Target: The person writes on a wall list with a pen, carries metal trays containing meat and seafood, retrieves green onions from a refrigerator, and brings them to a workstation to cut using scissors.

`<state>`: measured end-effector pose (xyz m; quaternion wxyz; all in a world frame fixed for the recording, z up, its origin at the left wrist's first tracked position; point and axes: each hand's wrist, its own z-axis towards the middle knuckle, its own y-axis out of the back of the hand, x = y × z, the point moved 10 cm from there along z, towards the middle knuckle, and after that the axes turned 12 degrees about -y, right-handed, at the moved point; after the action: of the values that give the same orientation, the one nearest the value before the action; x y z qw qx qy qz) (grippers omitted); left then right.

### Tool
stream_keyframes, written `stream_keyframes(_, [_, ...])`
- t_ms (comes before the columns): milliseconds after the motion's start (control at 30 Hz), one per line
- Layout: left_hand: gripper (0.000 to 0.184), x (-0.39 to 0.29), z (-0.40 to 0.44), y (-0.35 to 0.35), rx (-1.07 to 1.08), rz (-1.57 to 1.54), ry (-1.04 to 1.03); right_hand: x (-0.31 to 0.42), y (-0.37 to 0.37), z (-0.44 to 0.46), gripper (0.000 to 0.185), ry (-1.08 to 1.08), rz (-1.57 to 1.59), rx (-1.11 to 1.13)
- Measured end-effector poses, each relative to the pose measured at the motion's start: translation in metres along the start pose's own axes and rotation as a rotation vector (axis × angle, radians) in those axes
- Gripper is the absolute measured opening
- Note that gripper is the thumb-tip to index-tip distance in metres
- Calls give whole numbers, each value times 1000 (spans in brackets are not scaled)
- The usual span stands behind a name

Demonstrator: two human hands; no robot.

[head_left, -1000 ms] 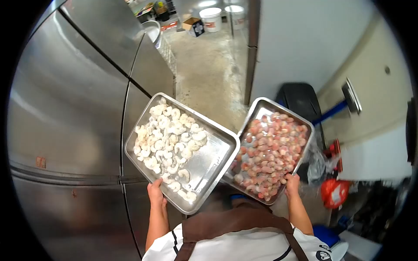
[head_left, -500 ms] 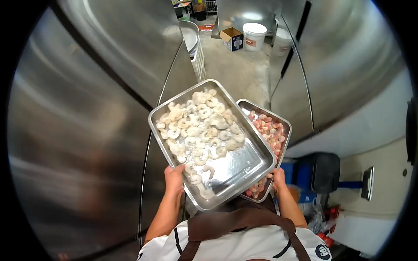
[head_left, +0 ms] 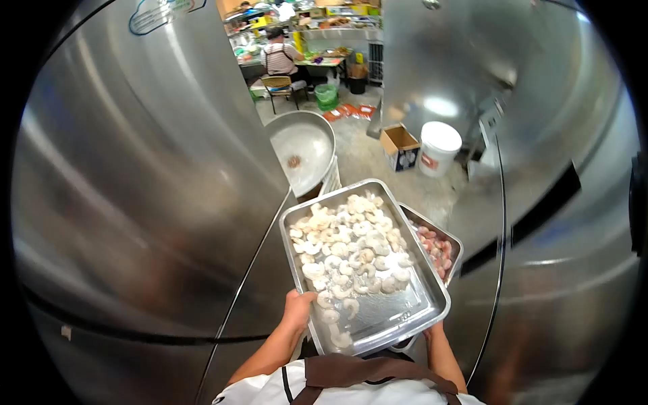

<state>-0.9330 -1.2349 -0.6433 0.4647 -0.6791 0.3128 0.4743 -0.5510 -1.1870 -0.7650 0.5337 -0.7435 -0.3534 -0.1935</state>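
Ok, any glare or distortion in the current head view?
Head view: steel doors bow, corners go black; a white hotspot sits on the steel panel behind the white bucket; reflections brighten the bare end of the shrimp tray; the far table looks small and soft.

Grey floor (head_left: 364, 152), cardboard box (head_left: 401, 150) (open), white bucket (head_left: 440, 147), red packets (head_left: 349, 112)
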Motion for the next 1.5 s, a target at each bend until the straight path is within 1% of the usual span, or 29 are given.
stream_keyframes(33, [29, 4, 1, -1, -8, -15, 47, 11, -8, -5, 39, -29, -113, -65])
stream_keyframes(67, [28, 7, 3, -2, 3, -17, 64, 15, -10, 1, 38, 21, -100, -56])
stream_keyframes(100, [28, 7, 8, -3, -4, -25, 32, 16, -8, 9, 38, 69, -77, -45])
stream_keyframes(133, [28, 10, 11, -5, 13, -44, 25, 18, -5, 9, 38, 108, -178, -103])
stream_keyframes(167, [28, 15, 11, -4, 30, -57, 22, 15, 4, 7, 38, 99, -141, -160])
stream_keyframes(267, [27, 26, 19, 1, 56, -30, -49, 14, 13, 0, 35, 119, -179, -144])
stream_keyframes(300, [26, 25, 20, 1, 51, 2, -100, 23, 13, -18, 26, 131, -248, -285])
stream_keyframes(333, [27, 31, 20, 0, 76, -68, -93, 30, 27, -41, 19, 130, -319, -445])
stream_keyframes(367, [27, 36, 21, -2, 103, -133, -88, 30, 48, -41, 16, 134, -401, -486])
stream_keyframes(433, [28, 37, 8, 2, 87, -97, -23, 29, 65, -54, 11, 206, -387, -441])
stream_keyframes(500, [28, 27, 6, -4, 42, -119, -107, 25, 79, -54, 8, 120, -341, -441])
stream_keyframes(567, [29, 40, 13, 4, -1, -73, -97, 25, 81, -43, 7, 67, -297, -413])
stream_keyframes(633, [30, 47, 16, -8, -56, -63, -90, 49, 92, -22, 8, 161, -260, -434])
stream_keyframes(700, [31, 49, -8, -14, -200, -193, -194, 70, 126, 23, 7, 198, -335, -306])
stream_keyframes(733, [31, 71, -1, -15, -226, -205, -174, 82, 115, 46, 6, 124, -316, -267])
stream_keyframes(800, [30, 73, 11, -9, -329, -226, -290, 113, 117, 103, 7, 142, -415, -283])
stream_keyframes(833, [30, 77, 16, -13, -359, -224, -290, 125, 101, 134, 9, 98, -460, -191])
stream_keyframes(900, [26, 69, 0, 1, -647, -212, -346, 154, 66, 159, 12, 108, -462, -101])
stream_keyframes(933, [25, 64, 0, -4, -564, -243, -375, 170, 51, 168, 16, 117, -526, -92])
stream_keyframes(967, [25, 66, 10, -10, -590, -242, -369, 186, 41, 202, 14, 52, -545, -72])
stream_keyframes(1033, [23, 75, 14, -5, -774, -275, -369, 205, 4, 243, 11, -54, -496, 29])
stream_keyframes(1067, [23, 80, 22, -14, -794, -285, -375, 212, 5, 290, 9, -78, -502, 68])
stream_keyframes(1167, [23, 86, 46, -31, -945, -331, -419, 231, -67, 364, 9, -60, -577, 127])
stream_keyframes(1233, [22, 77, 50, -31, -1190, -342, -454, 236, -112, 410, 9, -98, -641, 147])
stream_keyframes(1300, [23, 76, 64, -33, -1233, -345, -452, 236, -148, 444, 10, -176, -727, 169])
stream_keyframes(1333, [25, 67, 75, -34, -1259, -346, -461, 239, -176, 454, 7, -138, -666, 179])
stream_keyframes(1367, [25, 61, 84, -36, -1277, -365, -454, 243, -193, 466, 7, -138, -690, 187])
stream_keyframes(1433, [28, 34, 96, -47, -1285, -399, -534, 243, -230, 490, 5, -115, -770, 265])
stream_keyframes(1500, [29, 29, 114, -46, -1374, -419, -500, 233, -265, 526, 6, -170, -774, 294])
